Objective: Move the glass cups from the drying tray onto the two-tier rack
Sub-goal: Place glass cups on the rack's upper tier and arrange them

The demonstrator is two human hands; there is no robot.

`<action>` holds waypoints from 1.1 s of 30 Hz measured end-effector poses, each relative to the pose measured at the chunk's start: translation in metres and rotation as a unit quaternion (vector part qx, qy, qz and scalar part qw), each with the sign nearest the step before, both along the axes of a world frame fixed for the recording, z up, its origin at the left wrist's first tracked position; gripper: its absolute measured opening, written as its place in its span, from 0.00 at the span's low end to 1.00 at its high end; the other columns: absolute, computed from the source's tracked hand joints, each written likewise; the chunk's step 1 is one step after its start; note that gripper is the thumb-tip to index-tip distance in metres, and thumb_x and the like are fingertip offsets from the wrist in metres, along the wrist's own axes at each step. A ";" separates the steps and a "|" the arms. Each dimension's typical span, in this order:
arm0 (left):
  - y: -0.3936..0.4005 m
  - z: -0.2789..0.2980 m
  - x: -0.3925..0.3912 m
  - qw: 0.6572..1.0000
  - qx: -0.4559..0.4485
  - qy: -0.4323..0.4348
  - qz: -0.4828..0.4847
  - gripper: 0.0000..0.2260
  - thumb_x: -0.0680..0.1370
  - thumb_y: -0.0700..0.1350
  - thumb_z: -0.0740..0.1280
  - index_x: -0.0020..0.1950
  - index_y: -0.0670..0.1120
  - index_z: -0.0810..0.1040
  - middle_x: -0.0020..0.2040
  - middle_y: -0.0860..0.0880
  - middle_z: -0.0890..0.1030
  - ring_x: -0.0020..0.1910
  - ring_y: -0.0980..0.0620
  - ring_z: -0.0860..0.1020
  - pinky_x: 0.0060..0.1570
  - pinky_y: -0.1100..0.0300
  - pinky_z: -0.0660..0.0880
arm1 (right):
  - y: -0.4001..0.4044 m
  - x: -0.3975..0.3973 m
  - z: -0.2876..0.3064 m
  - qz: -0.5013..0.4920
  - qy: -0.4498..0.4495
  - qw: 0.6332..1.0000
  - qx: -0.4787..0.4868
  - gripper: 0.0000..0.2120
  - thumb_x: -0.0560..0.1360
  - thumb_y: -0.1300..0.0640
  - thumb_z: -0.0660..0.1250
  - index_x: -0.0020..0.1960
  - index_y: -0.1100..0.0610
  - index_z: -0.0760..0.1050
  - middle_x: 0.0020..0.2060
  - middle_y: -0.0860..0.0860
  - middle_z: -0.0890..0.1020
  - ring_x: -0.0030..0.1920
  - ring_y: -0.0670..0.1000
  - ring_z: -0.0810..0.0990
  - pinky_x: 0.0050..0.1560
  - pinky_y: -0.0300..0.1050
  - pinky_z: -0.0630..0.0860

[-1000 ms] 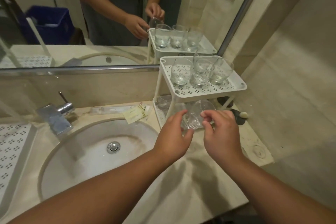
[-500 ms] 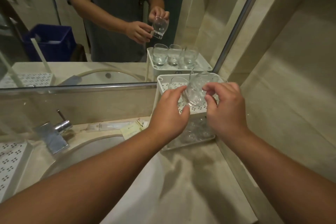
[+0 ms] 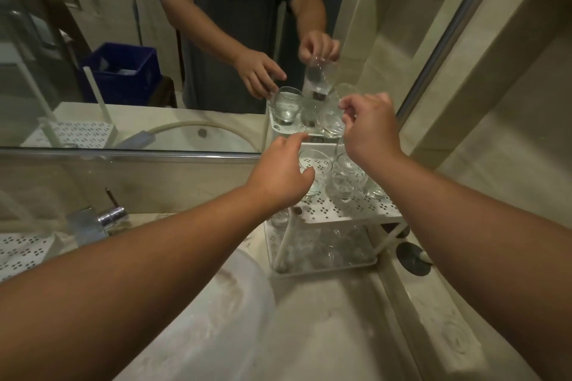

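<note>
Right hand: the right hand [image 3: 370, 127] is raised over the back of the rack's top tier, fingers and thumb curled and pinching a glass cup [image 3: 342, 142] by its rim; the cup itself is almost hidden behind the hand, but the mirror shows it hanging below the fingers.
Left hand: the left hand [image 3: 280, 172] hovers at the left front of the top tier with fingers loosely spread, gripping nothing; whether its fingertips touch the nearest cup cannot be told.
Surface: a pale stone surface [image 3: 325, 328] carries the rack, with the white sink basin [image 3: 210, 318] set into it on the left.
Mirror: the mirror [image 3: 154, 40] runs behind the rack and reflects the person's arms, both hands and the top tier.
Two-tier rack: the white perforated two-tier rack [image 3: 356, 210] stands on the surface against the mirror, right of the basin.
Drying tray: a white perforated drying tray [image 3: 21, 252] shows at the far left edge, well apart from the rack.
Faucet: a chrome faucet [image 3: 99, 219] sits behind the basin.
Cups on top tier: several upright cups [image 3: 340, 185] stand close together there.
Cups on lower tier: more glasses [image 3: 328, 250] rest there, blurred.
</note>
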State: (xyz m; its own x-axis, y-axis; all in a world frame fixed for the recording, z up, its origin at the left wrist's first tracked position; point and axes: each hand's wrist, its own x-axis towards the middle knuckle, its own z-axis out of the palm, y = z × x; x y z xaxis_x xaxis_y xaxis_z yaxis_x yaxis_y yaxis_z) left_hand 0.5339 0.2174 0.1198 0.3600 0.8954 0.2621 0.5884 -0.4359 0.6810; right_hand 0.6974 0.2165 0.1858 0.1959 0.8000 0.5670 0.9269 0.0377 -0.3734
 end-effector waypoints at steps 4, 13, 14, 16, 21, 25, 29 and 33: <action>0.006 -0.004 0.000 1.000 -0.015 0.014 0.001 0.30 0.77 0.51 0.69 0.77 0.53 0.61 0.71 0.47 0.70 0.67 0.48 0.72 0.60 0.57 0.69 | 0.013 0.006 -0.014 0.014 -0.040 0.999 -0.033 0.08 0.77 0.63 0.65 0.52 0.53 0.79 0.47 0.51 0.79 0.50 0.46 0.68 0.49 0.41 0.66; -0.002 -0.015 -0.007 0.999 -0.038 0.016 0.004 0.31 0.77 0.50 0.69 0.78 0.54 0.60 0.74 0.47 0.67 0.69 0.48 0.71 0.62 0.57 0.70 | 0.023 0.016 -0.036 0.043 -0.106 0.986 -0.122 0.10 0.76 0.64 0.66 0.53 0.53 0.81 0.45 0.49 0.81 0.51 0.49 0.69 0.47 0.43 0.66; -0.003 -0.016 -0.008 0.999 -0.038 0.016 0.006 0.31 0.77 0.50 0.69 0.78 0.54 0.60 0.73 0.47 0.67 0.69 0.48 0.71 0.61 0.57 0.69 | 0.023 0.016 -0.037 0.043 -0.106 0.985 -0.132 0.10 0.76 0.64 0.66 0.53 0.53 0.81 0.44 0.50 0.79 0.51 0.50 0.70 0.47 0.43 0.67; -0.004 -0.016 -0.011 0.999 -0.036 0.017 0.010 0.31 0.78 0.50 0.69 0.78 0.54 0.60 0.73 0.47 0.68 0.68 0.48 0.71 0.60 0.59 0.68 | 0.024 0.016 -0.039 0.043 -0.106 0.981 -0.156 0.10 0.76 0.63 0.66 0.54 0.53 0.82 0.44 0.52 0.76 0.49 0.54 0.75 0.49 0.45 0.72; -0.008 -0.014 -0.020 0.999 -0.040 0.028 0.015 0.31 0.78 0.50 0.69 0.78 0.53 0.59 0.74 0.46 0.67 0.69 0.47 0.71 0.61 0.57 0.68 | 0.027 0.012 -0.040 0.054 -0.111 0.972 -0.198 0.08 0.76 0.60 0.68 0.53 0.52 0.83 0.48 0.53 0.83 0.48 0.55 0.80 0.53 0.50 0.77; -0.013 -0.011 -0.024 0.998 -0.046 0.032 0.019 0.31 0.78 0.50 0.68 0.78 0.53 0.59 0.74 0.45 0.67 0.69 0.46 0.71 0.62 0.56 0.69 | 0.028 0.009 -0.039 0.053 -0.133 0.967 -0.211 0.09 0.77 0.59 0.68 0.53 0.49 0.83 0.49 0.52 0.83 0.48 0.54 0.80 0.51 0.51 0.78; -0.020 -0.011 -0.029 0.998 -0.058 0.033 0.019 0.31 0.79 0.51 0.67 0.79 0.52 0.59 0.74 0.45 0.66 0.70 0.45 0.69 0.65 0.53 0.69 | 0.025 0.005 -0.037 0.061 -0.181 0.956 -0.222 0.14 0.76 0.65 0.67 0.55 0.49 0.83 0.49 0.52 0.83 0.50 0.55 0.79 0.51 0.51 0.78; -0.030 -0.011 -0.036 0.997 -0.070 0.030 0.016 0.31 0.78 0.49 0.67 0.79 0.51 0.58 0.75 0.45 0.66 0.72 0.45 0.68 0.68 0.52 0.68 | 0.018 0.005 -0.037 0.047 -0.185 0.954 -0.230 0.23 0.73 0.72 0.64 0.59 0.50 0.81 0.53 0.53 0.83 0.53 0.56 0.80 0.52 0.52 0.79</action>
